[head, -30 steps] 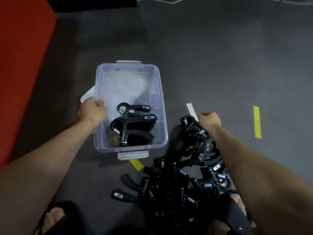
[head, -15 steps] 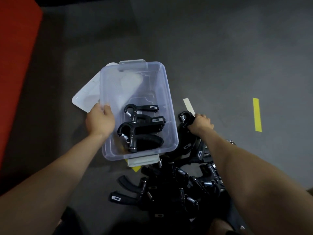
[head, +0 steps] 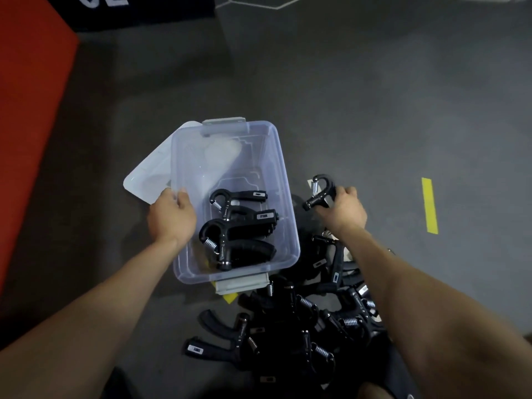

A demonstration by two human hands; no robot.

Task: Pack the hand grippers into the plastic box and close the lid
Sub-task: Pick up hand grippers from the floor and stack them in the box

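Along the far left I am seeing a red mat (head: 26, 110) lying on the dark grey floor (head: 374, 96), and above it a black panel (head: 138, 10) showing the lower part of white digits, apparently "02". White hexagon lines (head: 259, 4) are running across the floor at the top. My left hand (head: 171, 218) is gripping the left rim of the clear rectangular plastic box (head: 184, 156), fingers curled over the edge. The box is sitting open on the floor with grey latches at both ends, and its translucent white lid (head: 146, 174) is lying partly under its left side. Two black spring hand grippers (head: 239, 228) are lying inside the box; their small label plates are too blurred to read. Right of the box, my right hand (head: 342, 210) is clutching one black hand gripper (head: 321, 191) by its handles, raised above the pile of black hand grippers (head: 302, 326) on the floor. A yellow tape strip (head: 429, 205) is lying further right.
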